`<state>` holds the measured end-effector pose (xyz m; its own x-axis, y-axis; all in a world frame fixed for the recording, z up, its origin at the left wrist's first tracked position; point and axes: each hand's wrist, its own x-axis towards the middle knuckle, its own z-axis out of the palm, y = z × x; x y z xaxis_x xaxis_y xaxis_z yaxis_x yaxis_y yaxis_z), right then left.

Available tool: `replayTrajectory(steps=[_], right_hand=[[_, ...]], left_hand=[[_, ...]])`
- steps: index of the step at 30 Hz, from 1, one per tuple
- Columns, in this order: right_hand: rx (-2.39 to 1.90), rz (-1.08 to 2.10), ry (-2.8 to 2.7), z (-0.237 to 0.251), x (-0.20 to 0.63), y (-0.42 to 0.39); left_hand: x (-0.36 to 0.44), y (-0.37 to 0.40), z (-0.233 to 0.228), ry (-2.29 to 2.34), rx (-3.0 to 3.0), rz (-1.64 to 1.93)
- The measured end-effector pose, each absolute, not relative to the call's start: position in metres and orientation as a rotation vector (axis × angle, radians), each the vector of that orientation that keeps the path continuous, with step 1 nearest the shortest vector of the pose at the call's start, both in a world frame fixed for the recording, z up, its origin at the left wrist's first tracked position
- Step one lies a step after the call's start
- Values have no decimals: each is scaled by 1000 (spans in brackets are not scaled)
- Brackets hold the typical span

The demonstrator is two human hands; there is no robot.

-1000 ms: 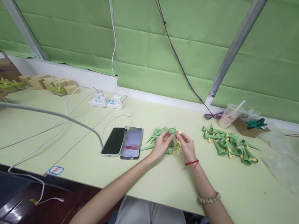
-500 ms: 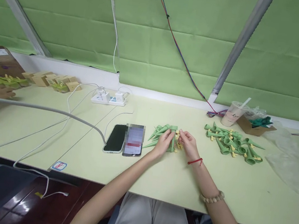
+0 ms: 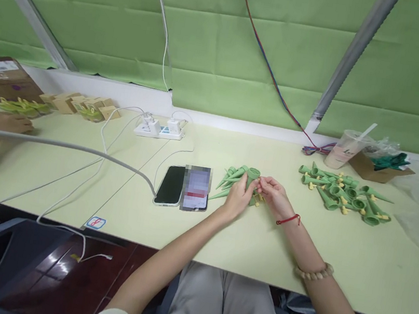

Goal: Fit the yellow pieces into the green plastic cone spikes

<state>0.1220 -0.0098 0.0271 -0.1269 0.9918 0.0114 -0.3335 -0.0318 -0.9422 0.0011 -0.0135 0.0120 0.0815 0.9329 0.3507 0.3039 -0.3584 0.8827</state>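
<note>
1. left hand (image 3: 240, 197) is pinched around a green plastic cone-shaped spike (image 3: 252, 176), wide open mouth up, over the pale green surface (image 3: 243, 246) near the middle.
2. right hand (image 3: 273, 195) is closed too, fingertips nipping a small yellow plastic peg (image 3: 261, 184) right against the cone's side; whether it's seated, cannot tell.
3. just behind and left of the hands lies a small heap of bare green cones (image 3: 232, 177); a bigger pile of green cones with yellow pegs (image 3: 343, 198) sits well apart to the right.
4. two phones (image 3: 184, 187) lie just left of the hands.
5. these look light, stiff and a bit slick, so best held round the wide collar, not the thin tip.
</note>
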Motion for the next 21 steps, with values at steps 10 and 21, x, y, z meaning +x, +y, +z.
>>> replayTrajectory(steps=[10,21], right_hand=[[-994,1187,-1282,21,122,-10],[-966,1143,-1310,16,125,-4]], left_hand=[[1,-10,10,1458,1820,1119],[4,-9,13,1498,1776,1209]])
